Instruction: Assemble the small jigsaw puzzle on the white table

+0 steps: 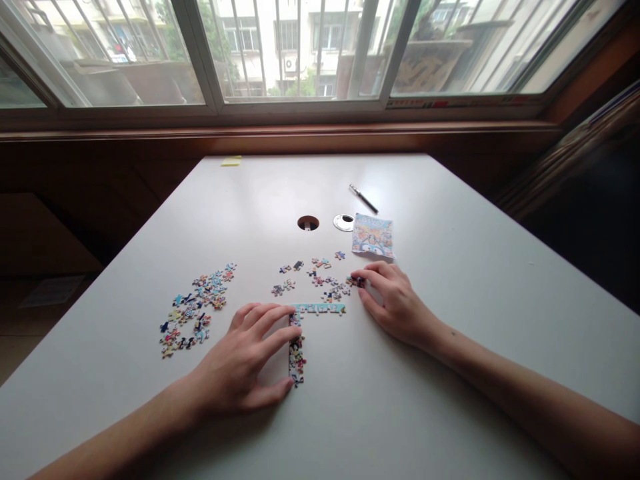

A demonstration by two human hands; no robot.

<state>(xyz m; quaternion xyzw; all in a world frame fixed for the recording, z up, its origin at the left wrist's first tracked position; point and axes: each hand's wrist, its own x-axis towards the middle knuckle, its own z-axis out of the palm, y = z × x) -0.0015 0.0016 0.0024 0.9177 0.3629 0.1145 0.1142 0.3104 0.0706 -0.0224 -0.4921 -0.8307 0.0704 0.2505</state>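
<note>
Though packet (373, 235) print blurs, left hand (240, 358) splays on pieces (297, 357)—right hand's (393, 303) grip unclear.

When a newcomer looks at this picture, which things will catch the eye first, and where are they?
Probably first the corner-shaped strip of joined puzzle pieces, near the middle of the white table, with the person's left grip along its left side. Next come the loose pieces scattered at the left, and the right grip at a small piece beyond the strip's right end. Behind the table, the bright window draws the eye too.
</note>
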